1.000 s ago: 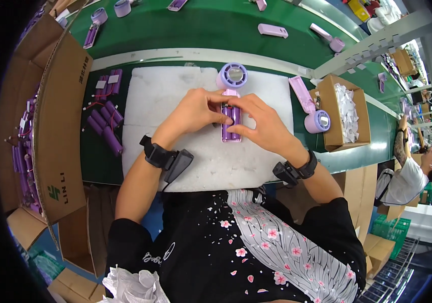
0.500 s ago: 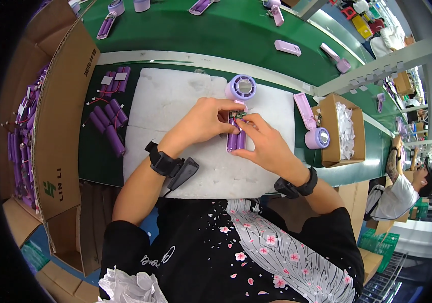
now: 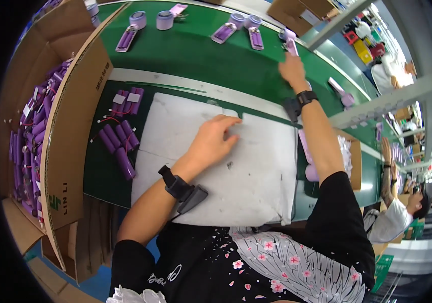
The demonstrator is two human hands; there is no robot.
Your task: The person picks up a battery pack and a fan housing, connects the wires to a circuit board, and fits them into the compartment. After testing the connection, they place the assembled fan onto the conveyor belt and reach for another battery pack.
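purple fan [image 3: 290,43] — now off mat [image 3: 256,171]; on belt [image 3: 200,55]

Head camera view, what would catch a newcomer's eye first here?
The right hand stretched far out, setting a purple handheld fan on the green conveyor belt. Nearer, the left hand rests flat on the white foam mat. At the mat's left lie purple battery cells, beside a cardboard box.
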